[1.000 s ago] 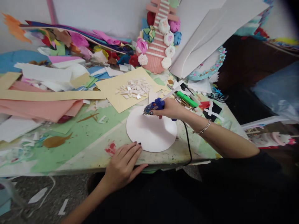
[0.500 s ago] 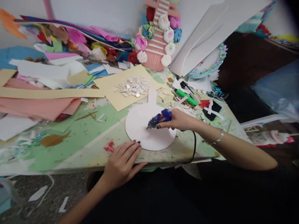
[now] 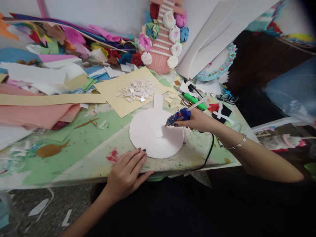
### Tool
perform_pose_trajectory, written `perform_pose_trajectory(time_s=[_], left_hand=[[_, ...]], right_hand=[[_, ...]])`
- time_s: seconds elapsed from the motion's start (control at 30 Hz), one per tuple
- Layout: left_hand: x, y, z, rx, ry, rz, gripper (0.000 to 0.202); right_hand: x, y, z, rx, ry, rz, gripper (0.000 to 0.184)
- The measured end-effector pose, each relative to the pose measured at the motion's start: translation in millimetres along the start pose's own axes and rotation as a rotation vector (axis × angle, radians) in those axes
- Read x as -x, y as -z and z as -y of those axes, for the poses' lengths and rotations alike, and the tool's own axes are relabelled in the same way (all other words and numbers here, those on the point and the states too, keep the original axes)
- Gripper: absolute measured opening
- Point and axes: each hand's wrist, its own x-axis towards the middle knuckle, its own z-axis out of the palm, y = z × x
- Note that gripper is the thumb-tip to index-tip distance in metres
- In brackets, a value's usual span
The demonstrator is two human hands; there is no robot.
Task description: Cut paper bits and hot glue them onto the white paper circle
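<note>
My right hand [image 3: 197, 120] is closed round a blue glue gun [image 3: 178, 117] whose nozzle points left over a white paper disc [image 3: 150, 136]. A white glue stick pokes out of the gun's back, and its black cord [image 3: 209, 151] drops over the table edge. The disc lies flat with a narrow white tab [image 3: 158, 101] at its far side. My left hand [image 3: 127, 172] rests on the near table edge, fingers stretched out, fingertips touching the disc's near left rim.
A yellow sheet [image 3: 123, 90] carries a heap of small white paper bits [image 3: 136, 92]. A green marker [image 3: 195, 100] and scraps lie behind the gun. Coloured paper piles [image 3: 41, 82] fill the left; a pink guitar with paper flowers [image 3: 161, 42] leans at the back, beside white sheets [image 3: 209, 42].
The glue gun in my right hand went from the disc's far edge to its middle, then back right toward the upper right part. My left hand stayed put.
</note>
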Motion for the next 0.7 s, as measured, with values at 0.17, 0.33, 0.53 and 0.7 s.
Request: perform_pose_trajectory(time_s=[0.17,0.33,0.53,0.7], left_hand=[[-2.0,1.4,-0.2,-0.001,-0.006,-0.015,0.040],[-2.5,1.7,0.2,-0.003,-0.021,-0.015,0.039],[-1.5,1.2,0.2,0.003,-0.010,-0.007,0.040],[-1.6,1.2,-0.3,-0.008,-0.015,-0.007,0.040]], right_hand=[[-25.0,-3.1,9.9,-0.001,0.086,-0.073,0.040],[-33.6,-12.7,24.1,-0.081,0.203,0.010,0.039],[-29.7,-16.1,30.8,-0.071,0.160,0.047,0.050],[-28.0,-13.2,28.7,-0.111,0.214,0.035,0.043]])
